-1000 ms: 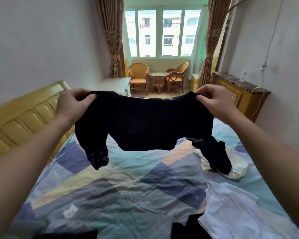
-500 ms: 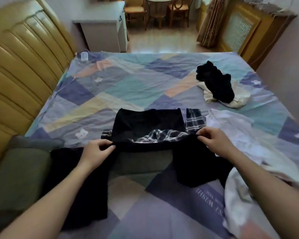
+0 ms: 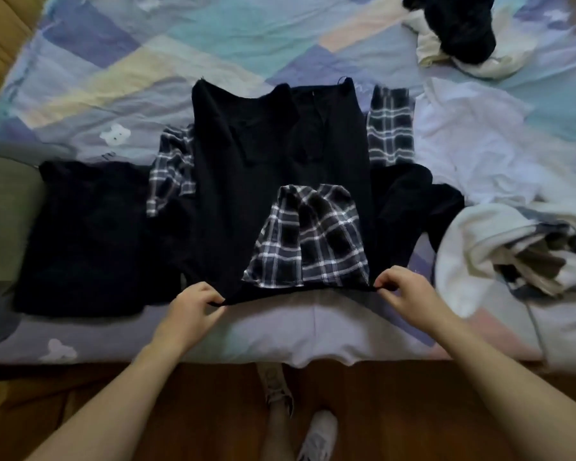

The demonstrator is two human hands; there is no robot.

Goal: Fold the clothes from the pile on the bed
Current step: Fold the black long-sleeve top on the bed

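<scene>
Black top (image 3: 246,181) lies spread flat on the bed (image 3: 120,78), near the bed's front edge, neckline end far from the person. Plaid checked panel (image 3: 310,237) shows at its near hem, right of centre; plaid cuffs stick out at either side, one at left (image 3: 172,168), one at upper right (image 3: 390,124). Dark sleeves trail off on both sides of the body. Fabric somewhat rumpled around the collar.

Left hand (image 3: 193,302) pinches the near hem at its left corner, thumb and fingers curled onto the black edge. Right hand (image 3: 401,289) pinches the same hem at the right corner, likewise clamped on cloth. Hands well apart, hem drawn taut between them, both forearms reaching in from below.

Around: a second black garment (image 3: 84,237) lies flat just left of the top, its edge overlapping a grey-green pillow (image 3: 4,201). White garment (image 3: 473,141) crumpled to the right, touching the plaid cuff. Nearer right, a bundled white and dark-patterned heap (image 3: 512,254) beside the right sleeve. Far right corner, a black item on cream cloth (image 3: 459,31), well apart. Patchwork bedspread in blue, lilac and yellow. Below the bed edge, wooden floor (image 3: 113,394), a leg and a pale shoe (image 3: 320,434).
</scene>
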